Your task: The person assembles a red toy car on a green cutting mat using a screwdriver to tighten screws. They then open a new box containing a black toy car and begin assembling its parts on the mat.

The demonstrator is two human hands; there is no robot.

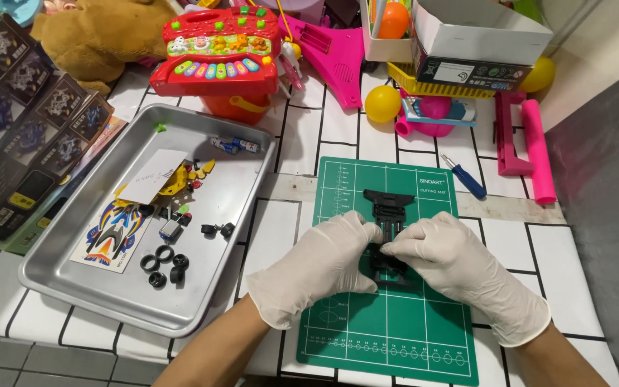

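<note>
chassis [388,222] between both gloved hands

A black plastic toy-car chassis frame [388,222], long and narrow with a wider cross-piece at its far end, lies flat on the green cutting mat [395,322]. It sits lengthwise near the mat's middle, closer to the far edge, its near half hidden.

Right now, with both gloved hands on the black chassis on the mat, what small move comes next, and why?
Probably keep the left hand steadying the black chassis on the green mat while the right hand presses at its middle: both hands' fingertips meet there.
</note>
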